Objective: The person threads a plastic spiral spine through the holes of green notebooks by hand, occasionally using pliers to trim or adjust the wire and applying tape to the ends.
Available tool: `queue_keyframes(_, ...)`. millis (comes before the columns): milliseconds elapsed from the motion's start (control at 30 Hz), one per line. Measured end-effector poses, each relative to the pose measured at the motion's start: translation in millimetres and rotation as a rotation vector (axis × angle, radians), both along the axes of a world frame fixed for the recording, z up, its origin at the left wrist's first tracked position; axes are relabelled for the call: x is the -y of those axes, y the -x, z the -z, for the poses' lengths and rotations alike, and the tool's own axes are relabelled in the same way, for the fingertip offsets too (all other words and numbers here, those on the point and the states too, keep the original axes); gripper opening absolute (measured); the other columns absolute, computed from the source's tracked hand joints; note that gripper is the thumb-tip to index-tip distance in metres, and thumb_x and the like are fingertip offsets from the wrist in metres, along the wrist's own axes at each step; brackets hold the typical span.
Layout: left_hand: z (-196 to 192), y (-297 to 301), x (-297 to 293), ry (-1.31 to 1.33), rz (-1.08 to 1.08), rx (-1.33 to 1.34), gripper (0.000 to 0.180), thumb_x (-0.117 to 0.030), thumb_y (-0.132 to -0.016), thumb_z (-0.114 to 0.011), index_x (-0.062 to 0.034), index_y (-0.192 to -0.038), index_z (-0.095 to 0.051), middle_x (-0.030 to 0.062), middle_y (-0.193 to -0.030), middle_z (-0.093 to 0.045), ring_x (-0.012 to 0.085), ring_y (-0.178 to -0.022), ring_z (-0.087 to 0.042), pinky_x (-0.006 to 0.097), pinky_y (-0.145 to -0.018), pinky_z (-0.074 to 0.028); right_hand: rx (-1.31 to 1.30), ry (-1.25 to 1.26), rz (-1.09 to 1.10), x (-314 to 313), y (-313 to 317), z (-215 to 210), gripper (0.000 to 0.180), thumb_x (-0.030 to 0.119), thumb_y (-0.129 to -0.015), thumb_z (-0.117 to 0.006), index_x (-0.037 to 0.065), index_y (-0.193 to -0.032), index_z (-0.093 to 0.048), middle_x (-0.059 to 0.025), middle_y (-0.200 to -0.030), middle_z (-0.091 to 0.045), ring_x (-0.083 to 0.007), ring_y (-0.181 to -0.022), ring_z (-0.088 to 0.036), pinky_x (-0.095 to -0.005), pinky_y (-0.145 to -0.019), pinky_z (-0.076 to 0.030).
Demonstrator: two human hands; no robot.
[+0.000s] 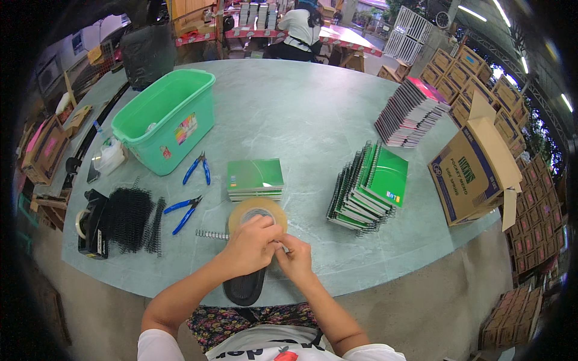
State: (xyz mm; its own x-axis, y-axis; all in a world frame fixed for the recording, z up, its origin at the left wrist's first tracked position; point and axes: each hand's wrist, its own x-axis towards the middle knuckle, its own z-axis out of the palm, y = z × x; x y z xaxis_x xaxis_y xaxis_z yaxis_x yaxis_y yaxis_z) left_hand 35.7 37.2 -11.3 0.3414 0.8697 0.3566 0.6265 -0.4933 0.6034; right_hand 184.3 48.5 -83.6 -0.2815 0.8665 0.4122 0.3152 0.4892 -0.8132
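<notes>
1. Head view: a black wire coil [212, 234] lies on the counter [313, 132] at nine o'clock from the hands; its long axis runs roughly nine to three, pointing toward them; the left hand [256, 240] is nearer, and it hides whatever lies beneath.
2. Left and right hand [295, 256] meet at the fingertips, wrists angled inward, forearms rising from seven and five o'clock; I cannot tell what, if anything, they pinch.
3. Tape roll [256, 203] at eleven o'clock, just beyond the left hand; black base [244, 290] at seven; green notebooks [256, 175] near twelve.
4. Two blue-handled cutters [183, 212] near ten; heaped black coils [128, 219] at nine; green tub [162, 141] toward eleven.
5. Coil-bound green notebooks [368, 189] at two; open carton [466, 174] between two and three.
</notes>
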Motion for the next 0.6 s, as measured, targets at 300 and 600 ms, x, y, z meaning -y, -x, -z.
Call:
queue_keyframes(300, -7.8, 24.4, 11.4, -0.075, -0.065, -0.184, 0.022, -0.014, -0.074, -0.066, -0.006, -0.093, -0.059, 0.0126, -0.093, -0.059, 0.0315, -0.088, -0.056, 0.041, -0.072, -0.045, -0.145, 0.223, 0.02, 2.6, -0.6, -4.5, 0.012, 0.006, -0.08, -0.066, -0.001, -0.09, -0.067, -0.0071, -0.078, -0.068, -0.0094, -0.07, -0.06, -0.024, -0.063, -0.047)
queue_keyframes(600, -22.9, 10.9, 47.0, -0.152, -0.115, -0.31, 0.022, -0.016, -0.075, -0.067, -0.0061, -0.092, -0.059, 0.012, -0.095, -0.059, 0.0276, -0.085, -0.059, 0.043, -0.066, -0.047, -0.897, 0.582, -0.131, 3.0, -11.3, -45.3, 0.033, 0.015, -0.085, -0.066, -0.003, -0.111, -0.055, -0.0071, -0.099, -0.062, -0.0154, -0.086, -0.059, -0.0268, -0.073, -0.048)
